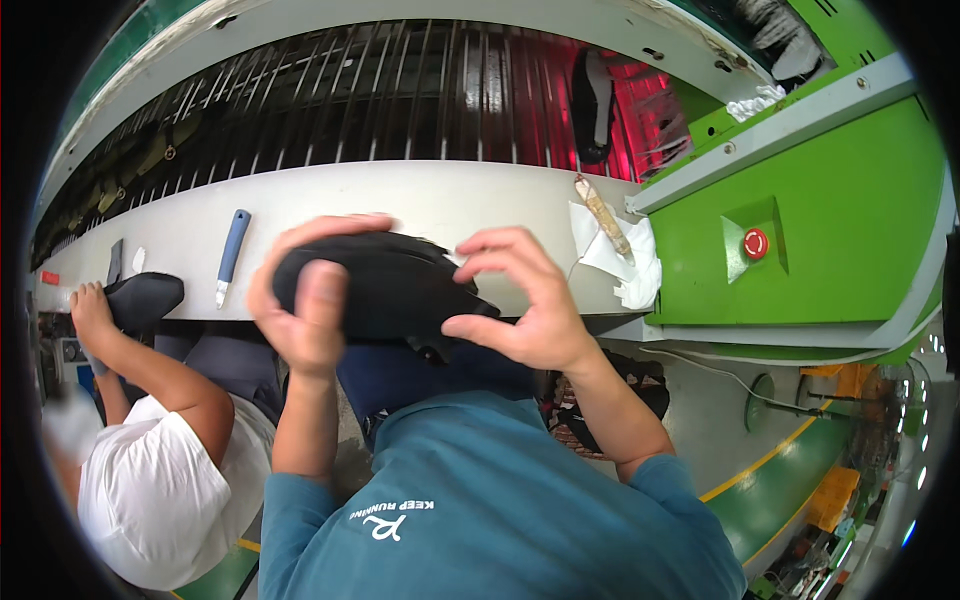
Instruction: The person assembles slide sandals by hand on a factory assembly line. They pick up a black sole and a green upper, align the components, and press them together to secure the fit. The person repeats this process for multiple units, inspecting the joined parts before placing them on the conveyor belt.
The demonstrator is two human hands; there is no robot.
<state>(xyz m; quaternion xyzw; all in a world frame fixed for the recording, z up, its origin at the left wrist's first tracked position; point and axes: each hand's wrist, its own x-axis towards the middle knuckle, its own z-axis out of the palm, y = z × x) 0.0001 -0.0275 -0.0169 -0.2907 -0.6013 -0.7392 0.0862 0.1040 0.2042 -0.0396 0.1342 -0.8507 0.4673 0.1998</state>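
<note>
Item — black shoe upper (pixel 385 285), which I see held between both hands. Left hand (pixel 300 300) curled around its left end, thumb on top; right hand (pixel 520 300) pinching its right edge — fingertips (pixel 465 268) closed on it.

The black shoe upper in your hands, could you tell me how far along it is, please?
In hand: both the left hand and right hand grip the black shoe upper. Done: another shoe already rides the slatted conveyor. Left: yours is not yet set down; the blue-handled tool lies untouched.
</note>
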